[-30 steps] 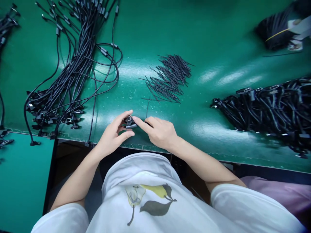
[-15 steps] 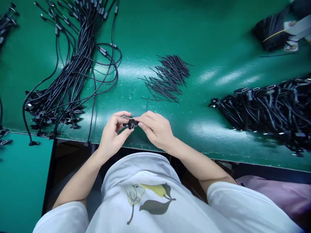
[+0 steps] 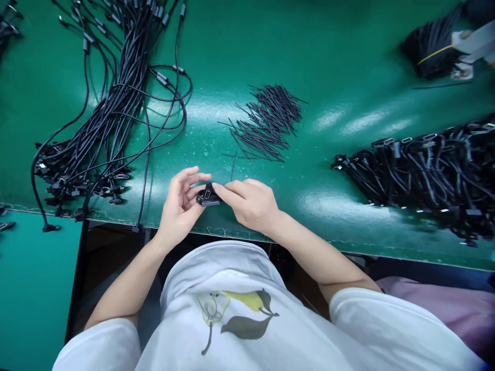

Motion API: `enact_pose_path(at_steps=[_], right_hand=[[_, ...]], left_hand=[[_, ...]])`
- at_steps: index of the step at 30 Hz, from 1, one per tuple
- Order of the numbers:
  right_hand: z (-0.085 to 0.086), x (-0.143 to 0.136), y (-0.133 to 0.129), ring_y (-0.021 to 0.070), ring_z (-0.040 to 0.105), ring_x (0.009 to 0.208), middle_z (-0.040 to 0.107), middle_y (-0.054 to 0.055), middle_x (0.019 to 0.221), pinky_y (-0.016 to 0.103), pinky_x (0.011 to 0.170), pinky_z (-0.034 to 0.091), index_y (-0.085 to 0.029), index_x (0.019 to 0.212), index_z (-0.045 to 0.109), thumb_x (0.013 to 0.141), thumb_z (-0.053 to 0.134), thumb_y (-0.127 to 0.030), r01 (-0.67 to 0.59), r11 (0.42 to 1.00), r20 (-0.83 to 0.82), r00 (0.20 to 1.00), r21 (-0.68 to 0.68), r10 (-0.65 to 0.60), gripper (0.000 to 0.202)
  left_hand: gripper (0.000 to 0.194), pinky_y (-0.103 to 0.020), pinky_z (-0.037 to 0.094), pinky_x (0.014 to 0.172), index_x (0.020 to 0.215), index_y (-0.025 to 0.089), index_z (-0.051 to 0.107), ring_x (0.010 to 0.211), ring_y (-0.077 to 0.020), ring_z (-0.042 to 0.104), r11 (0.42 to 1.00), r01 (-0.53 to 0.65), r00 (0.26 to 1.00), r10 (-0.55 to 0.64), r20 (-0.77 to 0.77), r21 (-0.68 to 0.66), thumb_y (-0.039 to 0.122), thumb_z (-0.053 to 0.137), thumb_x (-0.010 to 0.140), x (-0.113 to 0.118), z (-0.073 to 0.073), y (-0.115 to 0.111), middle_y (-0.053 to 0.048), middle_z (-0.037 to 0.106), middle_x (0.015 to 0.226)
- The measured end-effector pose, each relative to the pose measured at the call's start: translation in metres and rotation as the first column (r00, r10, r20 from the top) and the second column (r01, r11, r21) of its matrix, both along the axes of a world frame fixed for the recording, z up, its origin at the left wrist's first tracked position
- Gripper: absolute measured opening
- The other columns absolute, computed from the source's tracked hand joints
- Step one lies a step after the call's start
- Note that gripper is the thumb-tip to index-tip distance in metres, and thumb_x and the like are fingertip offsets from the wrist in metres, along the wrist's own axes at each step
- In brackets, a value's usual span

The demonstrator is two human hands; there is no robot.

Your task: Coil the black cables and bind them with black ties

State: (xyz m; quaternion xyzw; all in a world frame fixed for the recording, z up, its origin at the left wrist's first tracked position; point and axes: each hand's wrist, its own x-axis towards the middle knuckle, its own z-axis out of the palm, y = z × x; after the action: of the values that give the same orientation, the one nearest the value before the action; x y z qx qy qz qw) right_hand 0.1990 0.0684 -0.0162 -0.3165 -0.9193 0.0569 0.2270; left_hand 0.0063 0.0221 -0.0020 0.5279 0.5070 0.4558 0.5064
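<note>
Between my two hands, close to the table's front edge, is a short black cable [image 3: 209, 198] coiled into a small loop, with a connector end facing up. My left hand [image 3: 184, 198] pinches its left side with the thumb, its other fingers loosely curled and lifted. From the right, my right hand [image 3: 249, 203] grips the cable with thumb and fingertips; part of it is hidden there. A thin black tie [image 3: 234, 167] lies just above my right fingers. Beyond it is a pile of thin black ties [image 3: 270, 121].
A large bundle of loose black cables [image 3: 124, 98] spreads over the green table [image 3: 340, 46] at left. Coiled, bundled cables [image 3: 429, 175] lie in a row at right. A bunch of black ties with a yellow band [image 3: 431, 51] sits at the far right.
The cable has turned in my hands, so its loop and grey connector part now show. My left fingers have opened and lifted somewhat; my right hand has shifted slightly right.
</note>
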Motion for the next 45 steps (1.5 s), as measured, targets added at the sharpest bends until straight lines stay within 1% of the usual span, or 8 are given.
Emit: enact_pose_path(at_steps=[13, 20, 24, 30, 34, 38, 42, 45], right_hand=[[-0.011, 0.002, -0.009, 0.0125, 0.053, 0.072, 0.069, 0.003, 0.089, 0.032, 0.066, 0.031, -0.019, 0.125, 0.061, 0.101, 0.038, -0.020, 0.028, 0.992, 0.018, 0.999, 0.122, -0.031, 0.033], [-0.015, 0.055, -0.011, 0.0154, 0.055, 0.073, 0.066, 0.005, 0.089, 0.029, 0.065, 0.038, -0.020, 0.132, 0.059, 0.101, 0.042, -0.027, 0.225, 0.973, 0.189, 0.959, -0.051, -0.212, 0.036], [-0.008, 0.149, -0.005, 0.0205, 0.058, 0.088, 0.065, 0.012, 0.098, 0.031, 0.077, 0.045, -0.014, 0.132, 0.058, 0.101, 0.036, -0.026, 0.668, 0.742, 0.061, 0.740, 0.046, -0.670, 0.040], [-0.012, 0.254, 0.004, 0.0272, 0.051, 0.082, 0.065, 0.023, 0.095, 0.041, 0.069, 0.033, -0.012, 0.111, 0.074, 0.098, 0.039, -0.047, 0.873, 0.370, -0.046, 0.404, 0.317, -0.914, 0.051], [-0.019, 0.258, 0.016, 0.0320, 0.051, 0.082, 0.066, 0.022, 0.097, 0.045, 0.066, 0.023, -0.024, 0.104, 0.078, 0.092, 0.052, -0.050, 0.871, 0.399, -0.161, 0.454, 0.286, -0.876, 0.038], [-0.003, 0.230, 0.033, 0.0407, 0.055, 0.089, 0.067, 0.018, 0.095, 0.051, 0.067, 0.023, -0.044, 0.104, 0.075, 0.080, 0.068, -0.052, 0.874, 0.403, -0.368, 0.481, 0.272, -0.795, 0.026], [0.030, 0.130, 0.040, 0.0360, 0.060, 0.106, 0.068, 0.010, 0.112, 0.055, 0.082, 0.042, -0.047, 0.133, 0.056, 0.093, 0.053, -0.039, 0.631, 0.775, -0.130, 0.771, 0.029, -0.623, 0.040], [0.039, 0.020, 0.049, 0.0249, 0.065, 0.101, 0.070, 0.008, 0.111, 0.043, 0.085, 0.053, -0.027, 0.125, 0.063, 0.096, 0.049, -0.028, 0.109, 0.980, -0.026, 0.993, -0.166, -0.115, 0.032]], left_hand=[[0.033, -0.045, 0.040, 0.114, 0.118, 0.024, 0.060, 0.138, -0.0267, 0.046, 0.974, 0.176, 0.957, -0.136, 0.257, -0.143, 0.039, 0.063, 0.089, 0.006, 0.001, 0.001, -0.011, 0.048, 0.151], [0.038, -0.052, 0.037, 0.114, 0.132, 0.024, 0.051, 0.133, -0.0291, 0.050, 0.998, -0.021, 0.890, 0.048, -0.453, 0.066, 0.036, 0.052, 0.095, -0.024, -0.006, 0.001, -0.011, 0.055, 0.142], [0.062, -0.069, 0.030, 0.107, 0.147, 0.041, 0.034, 0.135, -0.0462, 0.039, 0.979, -0.170, 0.491, 0.183, -0.852, 0.112, 0.039, 0.057, 0.088, -0.075, 0.001, -0.024, -0.005, 0.052, 0.141], [0.042, -0.057, 0.046, 0.074, 0.128, 0.050, 0.051, 0.110, -0.0446, 0.054, 0.948, -0.308, 0.447, 0.067, -0.892, -0.083, 0.042, 0.052, 0.086, -0.102, -0.004, -0.054, -0.005, 0.061, 0.101], [0.033, -0.033, 0.044, 0.057, 0.114, 0.028, 0.062, 0.066, -0.0197, 0.055, 0.878, -0.409, 0.825, 0.241, -0.511, -0.247, 0.044, 0.058, 0.086, -0.100, -0.006, -0.054, 0.000, 0.056, 0.074], [0.027, -0.025, 0.033, 0.046, 0.107, 0.021, 0.065, 0.051, -0.0108, 0.042, 0.866, -0.404, 0.915, 0.376, -0.150, -0.294, 0.038, 0.061, 0.087, -0.097, 0.007, -0.049, 0.002, 0.050, 0.064], [0.025, -0.023, 0.034, 0.045, 0.106, 0.021, 0.065, 0.049, -0.0092, 0.041, 0.902, -0.354, 0.935, 0.349, -0.066, -0.248, 0.037, 0.058, 0.089, -0.089, 0.021, -0.039, 0.003, 0.047, 0.062], [0.027, -0.025, 0.043, 0.052, 0.112, 0.021, 0.062, 0.057, -0.0132, 0.052, 0.953, -0.267, 0.942, 0.228, -0.246, -0.141, 0.037, 0.053, 0.092, -0.085, 0.016, -0.034, 0.001, 0.054, 0.066]])
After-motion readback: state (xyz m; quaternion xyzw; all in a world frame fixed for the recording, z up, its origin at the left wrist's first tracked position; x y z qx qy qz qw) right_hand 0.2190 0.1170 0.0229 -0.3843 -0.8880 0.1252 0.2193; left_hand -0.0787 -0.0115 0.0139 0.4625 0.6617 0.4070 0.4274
